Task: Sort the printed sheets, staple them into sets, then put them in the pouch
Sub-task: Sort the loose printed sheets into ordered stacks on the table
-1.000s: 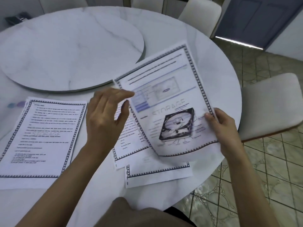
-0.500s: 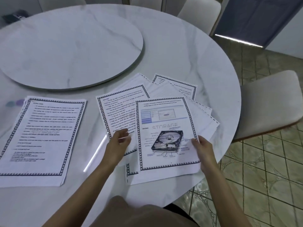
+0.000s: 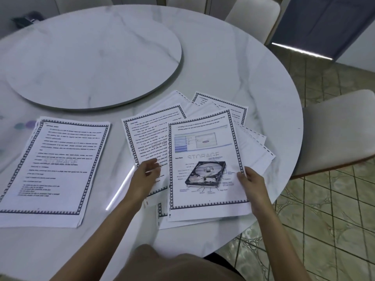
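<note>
Paper sheet (image 3: 203, 138) | long axis near-far, heading far | right grip (image 3: 250, 179) seemingly pinching

hard-disk sheet (image 3: 205, 142): white, dark navy checker border, grey STORAGE watermark, pale blue striped block up top, black/silver drive picture.
text sheet (image 3: 150, 134) just left of it: white, same border, black print.
stack (image 3: 60, 159) further left of it: white, same border, grey watermark.
blobs (image 3: 30, 124) far left of it: one teal, one purple.
table (image 3: 233, 63) under it: white marble, thin grey veins. turntable (image 3: 91, 57) behind it: same marble.
chair (image 3: 341, 128) right of it: off-white seat, brown edge.
floor (image 3: 334, 230) right of it: olive-beige tiles, swirl pattern.
door (image 3: 324, 23) behind it, to the right: dark blue.
</note>
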`<action>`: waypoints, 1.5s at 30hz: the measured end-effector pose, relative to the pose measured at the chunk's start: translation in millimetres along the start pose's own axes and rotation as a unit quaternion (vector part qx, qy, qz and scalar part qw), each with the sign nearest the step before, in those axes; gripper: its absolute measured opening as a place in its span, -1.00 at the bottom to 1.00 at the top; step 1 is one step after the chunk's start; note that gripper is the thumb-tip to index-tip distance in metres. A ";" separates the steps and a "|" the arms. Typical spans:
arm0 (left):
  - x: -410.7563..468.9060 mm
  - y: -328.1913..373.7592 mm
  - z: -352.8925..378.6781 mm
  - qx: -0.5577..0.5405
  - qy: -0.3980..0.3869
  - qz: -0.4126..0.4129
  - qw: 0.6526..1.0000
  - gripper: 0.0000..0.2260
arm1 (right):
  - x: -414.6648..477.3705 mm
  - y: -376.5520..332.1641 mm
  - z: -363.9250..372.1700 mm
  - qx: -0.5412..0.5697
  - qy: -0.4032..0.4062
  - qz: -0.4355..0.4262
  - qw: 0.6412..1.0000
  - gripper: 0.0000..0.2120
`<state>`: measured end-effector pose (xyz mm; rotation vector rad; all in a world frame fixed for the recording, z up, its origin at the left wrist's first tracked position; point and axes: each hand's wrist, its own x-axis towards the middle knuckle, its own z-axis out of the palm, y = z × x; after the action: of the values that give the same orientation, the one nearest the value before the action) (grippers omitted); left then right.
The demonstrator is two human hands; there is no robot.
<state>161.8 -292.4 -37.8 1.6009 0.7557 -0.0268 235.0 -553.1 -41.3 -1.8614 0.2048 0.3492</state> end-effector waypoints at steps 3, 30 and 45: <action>4.1 4.2 -8.3 -0.019 0.007 0.007 1.000 -0.72 | 2.9 -7.5 -1.7 0.012 0.001 -0.005 1.000 -0.77; -36.8 -35.4 -137.9 0.012 0.175 0.053 0.983 -0.62 | -49.7 -38.1 156.9 -0.007 -0.209 0.023 0.978 -0.85; -28.8 -44.8 -176.6 0.083 0.111 0.040 0.990 -0.72 | 8.5 -32.4 108.7 -0.312 0.046 -0.067 0.946 -0.37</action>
<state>46.9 -148.3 -29.6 1.8127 0.8785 0.1520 238.3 -439.5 -46.0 -2.5074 0.0251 0.2479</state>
